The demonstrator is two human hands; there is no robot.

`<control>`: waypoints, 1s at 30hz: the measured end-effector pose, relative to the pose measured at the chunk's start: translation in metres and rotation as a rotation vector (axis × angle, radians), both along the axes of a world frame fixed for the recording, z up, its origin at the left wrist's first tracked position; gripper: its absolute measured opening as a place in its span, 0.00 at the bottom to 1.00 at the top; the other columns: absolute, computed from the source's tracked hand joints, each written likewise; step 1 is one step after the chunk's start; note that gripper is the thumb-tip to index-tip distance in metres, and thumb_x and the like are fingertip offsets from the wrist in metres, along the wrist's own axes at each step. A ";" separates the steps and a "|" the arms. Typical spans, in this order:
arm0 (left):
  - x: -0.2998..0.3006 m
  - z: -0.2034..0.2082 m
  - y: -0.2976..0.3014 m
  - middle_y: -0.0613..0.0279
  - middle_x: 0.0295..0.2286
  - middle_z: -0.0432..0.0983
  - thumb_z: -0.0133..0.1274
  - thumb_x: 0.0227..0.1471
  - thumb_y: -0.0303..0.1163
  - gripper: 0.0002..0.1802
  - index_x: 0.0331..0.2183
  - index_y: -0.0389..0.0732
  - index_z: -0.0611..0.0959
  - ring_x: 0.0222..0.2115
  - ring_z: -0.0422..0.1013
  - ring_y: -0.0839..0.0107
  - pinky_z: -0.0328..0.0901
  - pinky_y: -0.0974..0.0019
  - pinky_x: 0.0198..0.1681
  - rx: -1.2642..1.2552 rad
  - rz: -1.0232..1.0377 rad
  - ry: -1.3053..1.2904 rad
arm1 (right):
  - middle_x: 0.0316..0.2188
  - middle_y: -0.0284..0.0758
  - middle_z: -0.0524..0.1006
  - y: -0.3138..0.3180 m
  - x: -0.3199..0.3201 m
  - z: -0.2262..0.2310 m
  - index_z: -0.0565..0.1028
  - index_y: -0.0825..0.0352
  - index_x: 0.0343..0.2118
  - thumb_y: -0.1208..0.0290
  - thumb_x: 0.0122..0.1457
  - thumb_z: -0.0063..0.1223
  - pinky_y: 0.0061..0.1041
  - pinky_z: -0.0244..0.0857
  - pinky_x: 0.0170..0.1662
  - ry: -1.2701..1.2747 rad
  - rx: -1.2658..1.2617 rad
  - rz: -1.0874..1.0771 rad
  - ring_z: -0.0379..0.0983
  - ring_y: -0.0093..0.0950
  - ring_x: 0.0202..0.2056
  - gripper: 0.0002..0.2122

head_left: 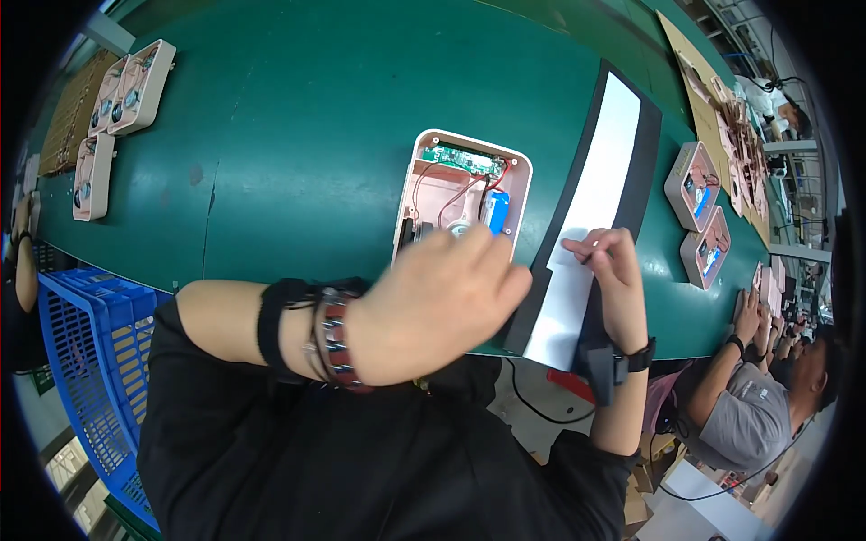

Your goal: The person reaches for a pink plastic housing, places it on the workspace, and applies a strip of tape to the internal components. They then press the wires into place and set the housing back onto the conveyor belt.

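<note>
A pale pink plastic housing [526, 180] lies open-side up on the bench in front of me. Inside it are a green circuit board [460, 160], thin red and dark wires, and a blue battery [495, 211]. My left hand [442, 287] reaches over the housing's near end, its back toward me and slightly blurred. It hides that end, and its fingertips do not show. To the right, my right hand [617, 275] hovers over a white sheet strip [604, 153] on a black backing [637, 180]. Its thumb and forefinger are pinched together; something small and dark shows between them.
Similar pink housings stand at the far left [144, 86] and the right [693, 187]. Brown cardboard [690, 81] with pink parts lies at the far right. A blue plastic crate [99, 361] stands left of me. A co-worker [740, 415] sits at the right along the green bench [316, 81].
</note>
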State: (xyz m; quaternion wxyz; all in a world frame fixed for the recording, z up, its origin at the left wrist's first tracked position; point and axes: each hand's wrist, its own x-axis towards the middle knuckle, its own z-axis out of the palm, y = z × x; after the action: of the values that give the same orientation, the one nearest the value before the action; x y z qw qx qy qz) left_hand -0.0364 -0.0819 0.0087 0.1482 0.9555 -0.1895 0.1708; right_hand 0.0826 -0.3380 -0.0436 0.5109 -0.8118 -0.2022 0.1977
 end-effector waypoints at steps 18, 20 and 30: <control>0.025 -0.004 0.057 0.63 0.31 0.71 0.60 0.43 0.33 0.11 0.31 0.41 0.78 0.34 0.68 0.65 0.63 0.63 0.35 -0.147 -0.170 -0.001 | 0.38 0.43 0.76 0.135 -0.015 0.035 0.58 0.67 0.63 0.91 0.51 0.52 0.30 0.70 0.33 -0.964 0.087 0.266 0.76 0.34 0.34 0.34; 0.027 -0.006 0.062 0.63 0.33 0.71 0.63 0.41 0.30 0.13 0.33 0.41 0.79 0.35 0.68 0.64 0.63 0.63 0.35 -0.129 -0.158 0.030 | 0.38 0.44 0.76 0.132 -0.014 0.022 0.59 0.67 0.62 0.91 0.49 0.54 0.29 0.69 0.28 -0.846 0.117 0.183 0.75 0.35 0.30 0.35; 0.048 -0.008 0.070 0.62 0.33 0.70 0.58 0.43 0.31 0.10 0.30 0.41 0.78 0.35 0.68 0.65 0.65 0.65 0.35 -0.085 0.078 -0.041 | 0.38 0.44 0.78 0.137 -0.007 0.014 0.57 0.66 0.63 0.89 0.47 0.60 0.29 0.69 0.27 -0.973 0.068 0.255 0.75 0.37 0.28 0.38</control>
State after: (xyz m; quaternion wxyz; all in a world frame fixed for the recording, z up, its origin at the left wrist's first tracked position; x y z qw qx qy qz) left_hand 0.0113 -0.0121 0.0005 0.1778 0.9514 -0.1477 0.2036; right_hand 0.0751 -0.2009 -0.0295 0.3554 -0.7617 -0.5207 -0.1496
